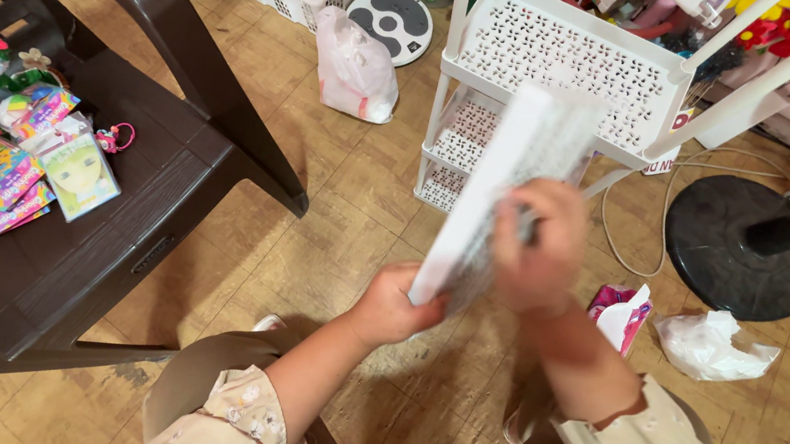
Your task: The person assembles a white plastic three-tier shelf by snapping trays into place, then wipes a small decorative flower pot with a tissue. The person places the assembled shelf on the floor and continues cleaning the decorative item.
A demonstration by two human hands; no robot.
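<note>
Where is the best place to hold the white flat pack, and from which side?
Probably at its lower end, from below, where the left hand grips the pack: it is long, thin and tilted up, so the short edge fits a hand. Motion blur hides finer detail.

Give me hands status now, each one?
Left hand: closed on the white flat packet, lower edge.
Right hand: blurred, gripping the same packet.

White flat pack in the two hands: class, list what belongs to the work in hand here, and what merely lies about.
In hand:
white flat pack
left hand, gripping its lower end
right hand, blurred, on its side

Lying about:
dark plastic chair with colourful packets
white shelf rack
white bags
fan base
crumpled tissue
</note>
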